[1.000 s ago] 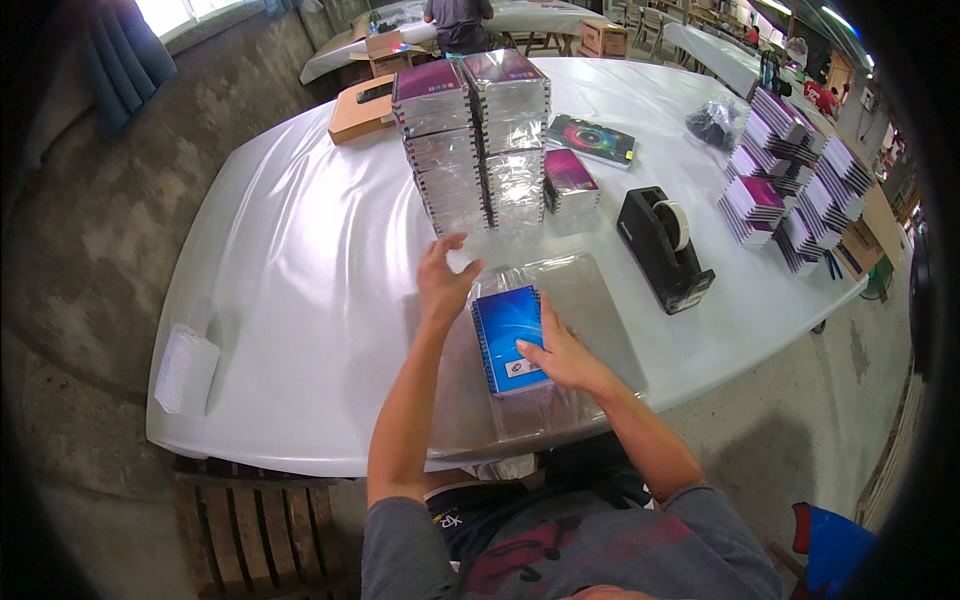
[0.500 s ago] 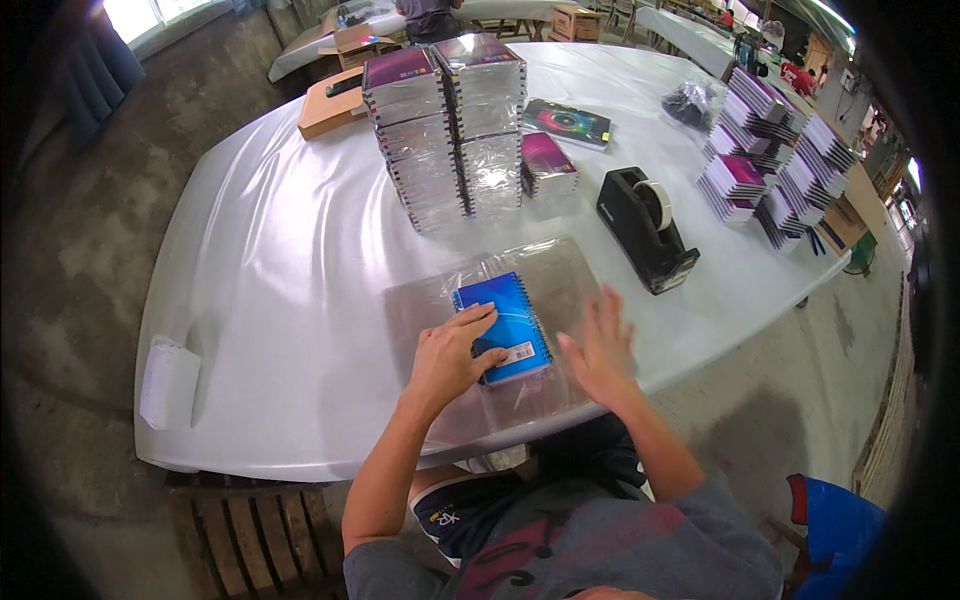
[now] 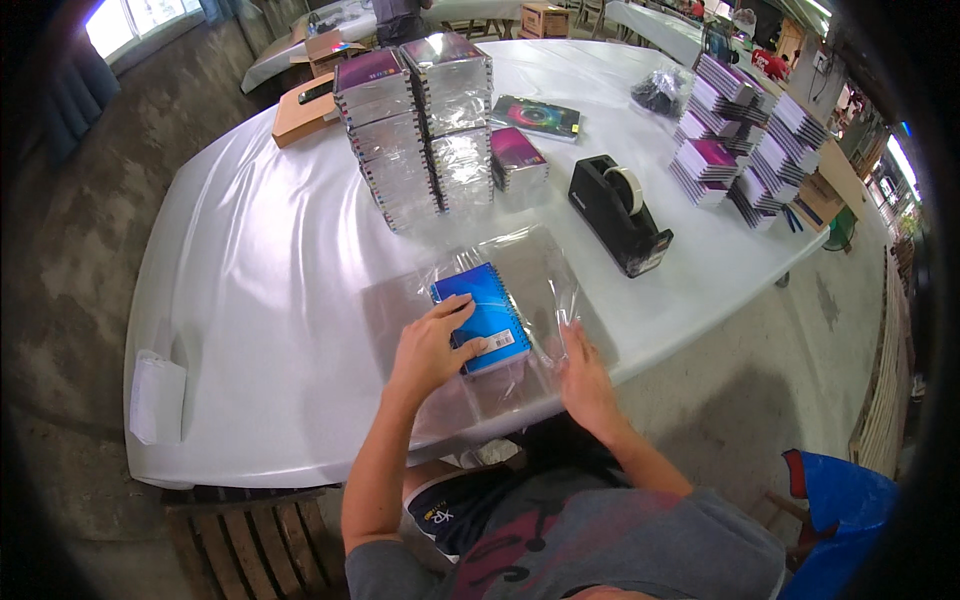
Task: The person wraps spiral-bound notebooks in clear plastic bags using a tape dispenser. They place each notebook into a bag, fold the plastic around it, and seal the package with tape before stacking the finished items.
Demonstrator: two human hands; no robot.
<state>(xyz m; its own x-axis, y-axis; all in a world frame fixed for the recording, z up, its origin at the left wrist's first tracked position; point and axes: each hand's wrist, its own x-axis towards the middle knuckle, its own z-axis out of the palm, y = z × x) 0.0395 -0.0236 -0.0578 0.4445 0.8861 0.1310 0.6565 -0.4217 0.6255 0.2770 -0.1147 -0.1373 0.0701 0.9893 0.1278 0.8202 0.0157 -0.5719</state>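
The head view showed the left hand (image 3: 428, 350) lying flat and unclenched, fingers spread, on the near end of a blue spiral-bound notebook (image 3: 482, 315) set inside a clear plastic sleeve (image 3: 520, 290) near the front edge of the white table (image 3: 260, 280), while at about four o'clock from the notebook the right hand (image 3: 583, 378) rested open on the sleeve's near right corner, gripping nothing. Farther off, at two o'clock, stood a black tape dispenser (image 3: 618, 215), and at twelve o'clock rose two tall stacks of plastic-wrapped notebooks (image 3: 420, 125).
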